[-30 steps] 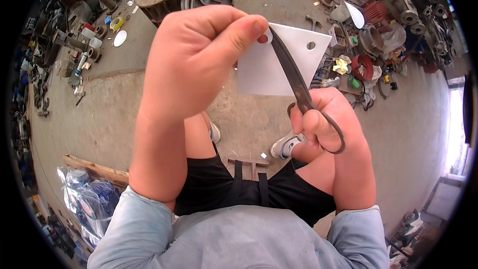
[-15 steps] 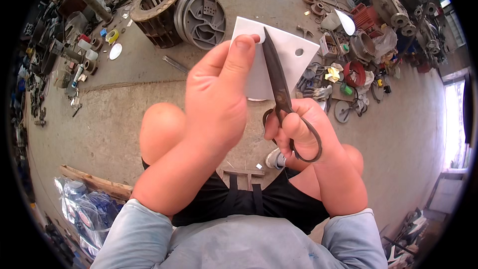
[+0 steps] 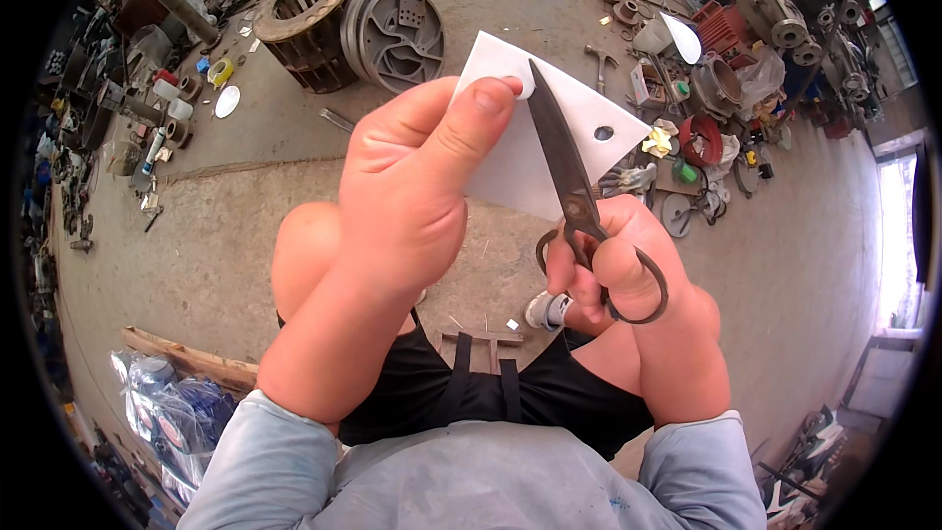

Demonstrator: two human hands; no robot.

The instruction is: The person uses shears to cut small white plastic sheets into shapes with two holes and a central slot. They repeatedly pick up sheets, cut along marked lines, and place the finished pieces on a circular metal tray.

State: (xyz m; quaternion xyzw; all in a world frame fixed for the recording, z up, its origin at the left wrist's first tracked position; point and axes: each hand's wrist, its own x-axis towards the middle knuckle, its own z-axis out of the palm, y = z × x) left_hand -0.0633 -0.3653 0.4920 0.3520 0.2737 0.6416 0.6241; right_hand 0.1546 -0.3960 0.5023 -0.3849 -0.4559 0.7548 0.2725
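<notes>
My left hand (image 3: 412, 186) pinches a white sheet (image 3: 545, 152) with punched holes, thumb on its upper edge, holding it up in front of me. My right hand (image 3: 613, 270) has its fingers through the loops of dark metal scissors (image 3: 569, 191). The scissor blades lie across the sheet, pointing up and away from me. My bare knees and dark shorts show below the hands.
I sit over a concrete floor. Round metal machine parts (image 3: 392, 34) and a slotted drum (image 3: 299, 25) lie ahead on the left. Scattered metal parts and tools (image 3: 726, 108) fill the upper right. A wooden plank (image 3: 186, 358) and plastic bags (image 3: 162, 412) lie at lower left.
The sheet and both hands have dropped lower and toward the middle of the view. The scissor blades have shifted further across the sheet. My left thumb stays on the sheet's edge.
</notes>
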